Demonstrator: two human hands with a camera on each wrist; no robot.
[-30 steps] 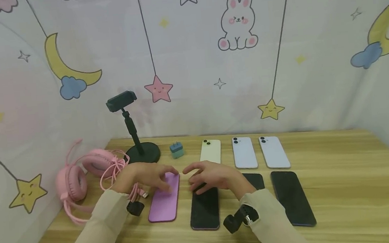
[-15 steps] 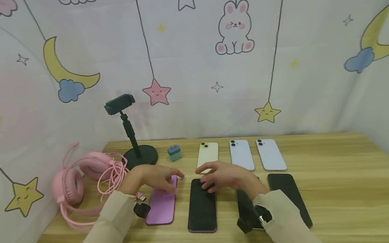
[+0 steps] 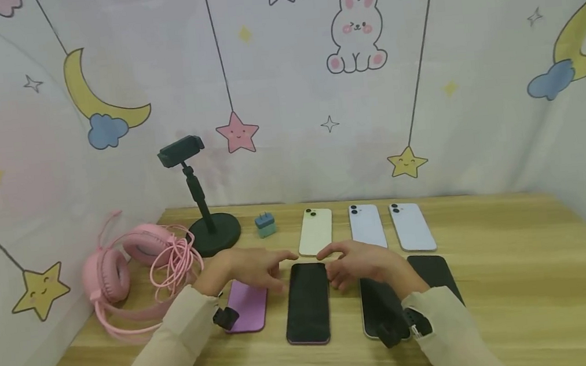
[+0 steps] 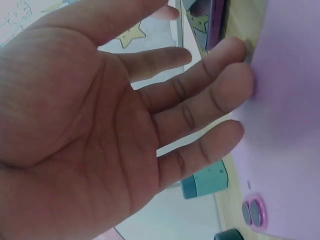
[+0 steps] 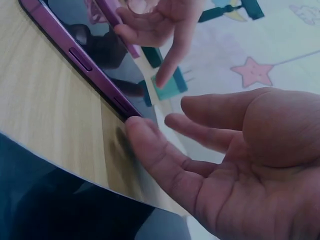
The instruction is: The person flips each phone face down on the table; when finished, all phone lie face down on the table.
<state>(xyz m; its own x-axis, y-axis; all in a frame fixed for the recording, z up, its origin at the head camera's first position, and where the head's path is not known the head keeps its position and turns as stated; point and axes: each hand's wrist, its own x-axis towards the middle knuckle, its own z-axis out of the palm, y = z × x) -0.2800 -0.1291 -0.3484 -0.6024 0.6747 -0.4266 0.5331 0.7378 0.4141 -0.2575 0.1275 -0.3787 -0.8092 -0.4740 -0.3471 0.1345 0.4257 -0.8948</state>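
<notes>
Hovering over the upper part of a face-down purple phone point(image 3: 248, 313), my left hand point(image 3: 253, 268) has its fingers loosely extended to the right. In the left wrist view its fingertips lie right by that phone's purple back point(image 4: 290, 120). A phone with a dark screen point(image 3: 308, 305) and a purple frame lies between my hands. My right hand point(image 3: 364, 262) is at its right side; in the right wrist view a fingertip is right at the purple side edge point(image 5: 82, 60). Another dark-screened phone point(image 3: 377, 303) lies partly hidden under my right wrist. Neither hand grips anything.
Behind stand a pale yellow phone point(image 3: 316, 231) and two white phones point(image 3: 367, 226), all back up. A fourth front-row phone point(image 3: 431, 269) is half covered by my right sleeve. Left are pink headphones point(image 3: 107, 275), a black stand point(image 3: 208, 225) and a blue-green charger point(image 3: 265, 225).
My right hand has moved right, off the middle phone's screen to its right side. My left hand has shifted right, fingers reaching towards that phone. The phones have stayed in place.
</notes>
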